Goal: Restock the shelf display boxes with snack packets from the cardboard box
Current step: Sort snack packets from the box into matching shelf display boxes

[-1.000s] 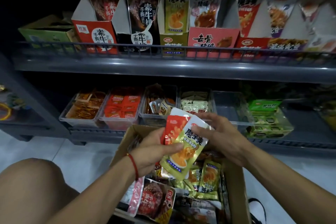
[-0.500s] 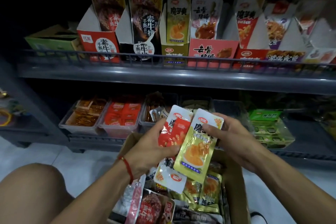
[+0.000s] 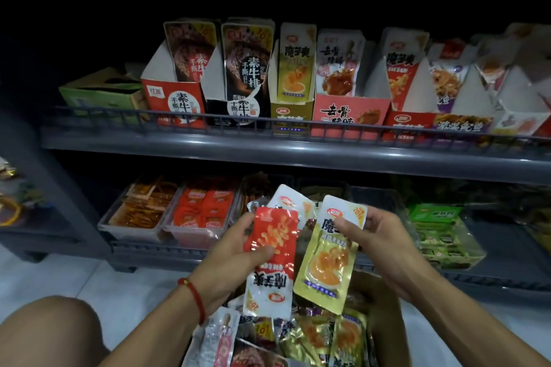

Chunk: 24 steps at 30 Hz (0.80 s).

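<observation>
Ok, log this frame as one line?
phase: sorting packets | left hand: holds red foil snack packets | right hand: pinches yellow foil snack packet | brown cardboard box: below

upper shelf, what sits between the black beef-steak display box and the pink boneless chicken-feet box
In the head view, one yellow-green konjac display box with an upright yellow konjac packet.

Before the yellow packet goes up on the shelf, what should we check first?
1. Right hand holds the yellow packet: ok.
2. Left hand holds the red packets: ok.
3. Matching yellow box is on the top shelf: ok.
4. Room left in that box: cannot tell, only its front shows.
5. Packet right way up: ok.
6. Red packet right way up: not ok, its front one is upside down.
</observation>
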Each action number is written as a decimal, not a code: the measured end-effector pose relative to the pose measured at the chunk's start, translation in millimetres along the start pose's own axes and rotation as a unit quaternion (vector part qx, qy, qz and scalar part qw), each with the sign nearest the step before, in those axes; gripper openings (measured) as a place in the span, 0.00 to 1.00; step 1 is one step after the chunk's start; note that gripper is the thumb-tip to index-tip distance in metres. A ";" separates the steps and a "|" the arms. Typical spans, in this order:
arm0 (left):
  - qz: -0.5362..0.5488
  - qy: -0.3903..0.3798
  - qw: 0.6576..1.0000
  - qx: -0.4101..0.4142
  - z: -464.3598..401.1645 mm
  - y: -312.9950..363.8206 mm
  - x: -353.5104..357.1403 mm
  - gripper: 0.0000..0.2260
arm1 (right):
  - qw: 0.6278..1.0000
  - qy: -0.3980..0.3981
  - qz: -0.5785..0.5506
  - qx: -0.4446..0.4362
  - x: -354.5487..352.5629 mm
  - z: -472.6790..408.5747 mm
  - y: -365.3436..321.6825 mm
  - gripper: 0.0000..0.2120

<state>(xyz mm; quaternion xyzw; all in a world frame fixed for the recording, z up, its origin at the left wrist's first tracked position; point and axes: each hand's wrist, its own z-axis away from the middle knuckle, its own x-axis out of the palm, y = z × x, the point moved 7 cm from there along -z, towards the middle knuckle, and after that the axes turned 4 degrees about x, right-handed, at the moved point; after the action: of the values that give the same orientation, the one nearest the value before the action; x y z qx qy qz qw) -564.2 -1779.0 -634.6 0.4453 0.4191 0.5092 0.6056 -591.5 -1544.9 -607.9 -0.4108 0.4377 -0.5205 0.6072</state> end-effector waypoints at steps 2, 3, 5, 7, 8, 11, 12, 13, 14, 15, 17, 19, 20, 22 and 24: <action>0.023 0.032 0.999 0.016 -1.7 6.4 -8.1 0.16 | 0.999 0.007 0.026 -0.035 -4.5 3.5 -15.4 0.12; 0.034 0.045 0.998 0.026 -1.4 11.2 -10.6 0.15 | 0.999 0.009 0.029 -0.043 -6.4 6.5 -21.9 0.13; 0.053 0.063 0.995 0.050 -0.4 23.1 -15.5 0.12 | 0.998 0.005 0.028 -0.055 -8.7 12.7 -38.4 0.14; 0.074 0.089 0.990 0.076 1.3 37.9 -23.6 0.10 | 0.996 -0.011 0.044 -0.077 -8.9 18.6 -66.5 0.14; 0.088 0.108 0.986 0.089 1.5 45.0 -29.6 0.10 | 0.994 -0.019 0.055 -0.094 -8.5 20.6 -85.5 0.13; 0.123 0.150 0.975 0.111 6.0 62.9 -44.8 0.11 | 0.984 -0.001 0.071 -0.161 -11.5 21.7 -151.8 0.09; 0.130 0.158 0.972 0.118 8.3 67.7 -49.1 0.10 | 0.977 0.022 0.079 -0.195 -13.1 19.3 -176.3 0.08; 0.136 0.162 0.969 0.126 10.4 72.7 -52.2 0.10 | 0.967 0.053 0.093 -0.231 -14.0 16.1 -200.6 0.06; 0.138 0.166 0.967 0.133 12.0 76.8 -55.3 0.10 | 0.954 0.087 0.110 -0.266 -14.5 11.6 -223.6 0.04; 0.139 0.169 0.966 0.140 13.3 80.8 -58.3 0.09 | 0.939 0.119 0.127 -0.296 -14.8 4.0 -243.2 0.02; 0.138 0.175 0.964 0.148 14.5 86.5 -64.3 0.09 | 0.916 0.164 0.154 -0.332 -13.3 -16.9 -276.7 0.02; 0.138 0.176 0.962 0.154 14.9 90.0 -69.3 0.10 | 0.896 0.201 0.189 -0.348 -7.9 -41.6 -301.2 0.05; 0.138 0.177 0.962 0.155 14.9 90.9 -71.5 0.10 | 0.886 0.215 0.211 -0.353 -3.2 -53.2 -310.1 0.07; 0.134 0.180 0.962 0.154 14.0 90.5 -74.7 0.10 | 0.875 0.231 0.248 -0.346 6.8 -78.8 -317.4 0.12; 0.120 0.183 0.963 0.157 13.1 90.3 -77.0 0.10 | 0.870 0.218 0.292 -0.333 20.2 -105.0 -316.3 0.17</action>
<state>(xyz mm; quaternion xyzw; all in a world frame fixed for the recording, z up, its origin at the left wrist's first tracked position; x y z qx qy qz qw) -583.7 -1849.1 -539.9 0.4811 0.5408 0.5788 0.3755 -776.9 -1607.6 -337.4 -0.3186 0.8063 -0.2187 0.4478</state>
